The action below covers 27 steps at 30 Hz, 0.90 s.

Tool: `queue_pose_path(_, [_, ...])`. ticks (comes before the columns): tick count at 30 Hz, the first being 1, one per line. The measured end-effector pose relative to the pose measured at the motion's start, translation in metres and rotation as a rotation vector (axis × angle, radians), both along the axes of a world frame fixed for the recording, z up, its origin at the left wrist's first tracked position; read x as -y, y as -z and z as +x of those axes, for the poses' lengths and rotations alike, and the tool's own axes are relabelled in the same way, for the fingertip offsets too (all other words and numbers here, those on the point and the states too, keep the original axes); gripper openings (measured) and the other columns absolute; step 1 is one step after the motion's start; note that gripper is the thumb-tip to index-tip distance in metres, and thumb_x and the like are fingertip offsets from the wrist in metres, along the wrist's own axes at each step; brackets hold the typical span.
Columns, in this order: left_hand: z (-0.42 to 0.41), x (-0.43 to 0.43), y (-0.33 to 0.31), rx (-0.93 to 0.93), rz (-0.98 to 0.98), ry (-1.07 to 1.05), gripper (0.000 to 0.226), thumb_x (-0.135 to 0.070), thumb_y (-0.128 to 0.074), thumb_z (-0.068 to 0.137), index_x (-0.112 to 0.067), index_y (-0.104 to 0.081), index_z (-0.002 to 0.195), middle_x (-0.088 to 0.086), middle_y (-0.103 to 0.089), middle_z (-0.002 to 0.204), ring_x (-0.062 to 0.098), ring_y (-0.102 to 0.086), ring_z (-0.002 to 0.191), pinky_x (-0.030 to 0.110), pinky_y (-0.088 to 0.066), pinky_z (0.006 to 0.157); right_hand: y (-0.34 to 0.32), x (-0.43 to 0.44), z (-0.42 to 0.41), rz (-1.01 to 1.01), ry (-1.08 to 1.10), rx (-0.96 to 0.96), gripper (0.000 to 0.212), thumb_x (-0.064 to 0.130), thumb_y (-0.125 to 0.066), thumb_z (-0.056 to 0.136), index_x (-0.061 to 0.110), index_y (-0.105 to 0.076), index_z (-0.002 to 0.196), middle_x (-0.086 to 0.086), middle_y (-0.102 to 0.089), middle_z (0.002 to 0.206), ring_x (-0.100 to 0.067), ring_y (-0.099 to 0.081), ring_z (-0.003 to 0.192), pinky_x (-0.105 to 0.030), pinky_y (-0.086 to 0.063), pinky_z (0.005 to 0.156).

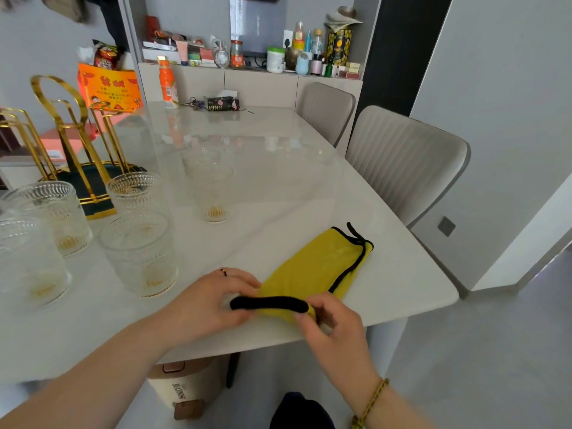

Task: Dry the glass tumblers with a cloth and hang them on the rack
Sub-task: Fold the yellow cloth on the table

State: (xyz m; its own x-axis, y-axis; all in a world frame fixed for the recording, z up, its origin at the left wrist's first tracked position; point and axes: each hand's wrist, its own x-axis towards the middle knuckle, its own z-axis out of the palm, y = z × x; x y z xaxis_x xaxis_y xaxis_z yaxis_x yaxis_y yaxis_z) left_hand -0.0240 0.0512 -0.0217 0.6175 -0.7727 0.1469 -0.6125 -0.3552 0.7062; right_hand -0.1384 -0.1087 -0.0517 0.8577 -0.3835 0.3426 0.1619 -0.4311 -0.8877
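A yellow cloth (318, 267) with black edging lies folded near the front right corner of the white table (278, 144). My left hand (210, 301) and my right hand (331, 323) both pinch its near black edge. Several ribbed glass tumblers stand upright on the table's left half: one (140, 252) close to my left hand, one (136, 190) behind it, one (213, 184) further towards the middle, others (46, 212) at the left edge. The gold wire rack (71, 140) on its dark tray stands behind them at the left, with nothing hanging on it.
Two grey chairs (405, 162) stand along the table's right side. An orange bottle (168, 83), keys and a dark pouch (222, 103) sit at the far end. A cluttered shelf (247, 51) is behind. A bin (182, 385) stands under the table's front edge.
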Motion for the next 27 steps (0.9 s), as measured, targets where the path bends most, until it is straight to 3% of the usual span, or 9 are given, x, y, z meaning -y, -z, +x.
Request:
queue_pose_path(2, [0.004,0.014,-0.004,-0.082,-0.13,-0.07,0.016,-0.026,-0.071,0.069,-0.036,-0.061,0.074,-0.046,-0.057,0.078,-0.022,-0.052,0.082,-0.003,-0.032,0.075,-0.006,0.004,0.003,0.147,0.046,0.008,0.025,0.007,-0.065,0.08,0.022,-0.054,0.064,0.016,-0.047,0.048,-0.001,-0.039,0.048,-0.011,-0.031,0.047])
queue_pose_path(4, [0.01,0.031,-0.008,-0.13,-0.196,-0.099,0.028,-0.005,-0.069,0.078,-0.032,-0.061,0.073,-0.02,-0.065,0.064,-0.015,-0.056,0.067,0.001,-0.037,0.068,-0.011,0.011,0.007,0.185,0.1,0.009,0.023,0.001,-0.063,0.08,0.018,-0.054,0.066,0.014,-0.046,0.047,-0.001,-0.038,0.045,-0.011,-0.031,0.046])
queue_pose_path(6, [0.015,0.048,-0.012,-0.16,-0.228,-0.101,0.03,0.0,-0.065,0.08,-0.029,-0.06,0.074,-0.013,-0.061,0.069,-0.013,-0.054,0.061,0.003,-0.039,0.064,-0.014,0.02,0.01,0.174,0.156,0.011,0.022,0.002,-0.063,0.08,0.019,-0.053,0.069,0.011,-0.046,0.048,-0.001,-0.04,0.047,-0.011,-0.032,0.047])
queue_pose_path(12, [0.036,0.091,-0.006,-0.159,-0.181,-0.125,0.022,-0.003,-0.068,0.078,-0.024,-0.061,0.081,-0.013,-0.057,0.074,0.004,-0.051,0.069,0.01,-0.037,0.066,-0.019,0.051,0.026,-0.091,0.273,-0.171,0.023,0.018,-0.064,0.08,0.032,-0.045,0.077,0.01,-0.048,0.066,-0.008,-0.049,0.067,-0.017,-0.04,0.064])
queue_pose_path(16, [0.04,0.104,0.006,-0.072,-0.07,-0.192,0.038,-0.014,-0.071,0.078,-0.02,-0.057,0.113,-0.01,-0.05,0.093,0.0,-0.045,0.067,0.003,-0.036,0.062,-0.018,0.063,0.032,-0.398,0.362,-0.361,0.027,0.026,-0.062,0.082,0.025,-0.048,0.105,0.006,-0.054,0.084,-0.021,-0.051,0.094,-0.029,-0.035,0.082])
queue_pose_path(18, [0.04,0.102,0.008,0.015,-0.1,-0.195,0.045,-0.018,-0.07,0.078,-0.024,-0.05,0.117,-0.011,-0.044,0.105,-0.003,-0.046,0.072,0.007,-0.038,0.067,-0.016,0.063,0.032,-0.599,0.463,-0.214,0.035,0.026,-0.062,0.078,0.019,-0.051,0.11,-0.001,-0.058,0.099,-0.023,-0.051,0.1,-0.028,-0.033,0.081])
queue_pose_path(21, [0.037,0.087,0.002,0.117,-0.199,-0.07,0.019,-0.038,-0.059,0.072,-0.035,-0.055,0.091,-0.021,-0.054,0.097,-0.01,-0.052,0.085,0.01,-0.038,0.079,-0.01,0.06,0.027,-0.793,0.279,0.129,0.03,0.036,-0.053,0.07,0.02,-0.05,0.095,-0.004,-0.066,0.091,-0.015,-0.047,0.094,-0.023,-0.033,0.084])
queue_pose_path(24, [0.035,0.065,0.003,0.131,-0.126,0.126,0.038,-0.043,-0.048,0.063,-0.038,-0.054,0.1,-0.039,-0.058,0.095,-0.024,-0.046,0.097,0.0,-0.032,0.087,0.003,0.06,0.021,-1.012,0.061,0.085,0.041,0.052,-0.047,0.069,0.023,-0.048,0.098,0.004,-0.068,0.094,-0.009,-0.045,0.1,-0.03,-0.031,0.096])
queue_pose_path(27, [0.033,0.055,0.011,0.157,0.02,0.248,0.054,-0.045,-0.046,0.054,-0.049,-0.058,0.107,-0.027,-0.043,0.118,-0.029,-0.031,0.108,-0.004,-0.02,0.094,0.008,0.063,0.023,-1.044,0.082,0.053,0.038,0.048,-0.044,0.068,0.023,-0.056,0.095,0.007,-0.07,0.091,-0.004,-0.05,0.093,-0.027,-0.045,0.087])
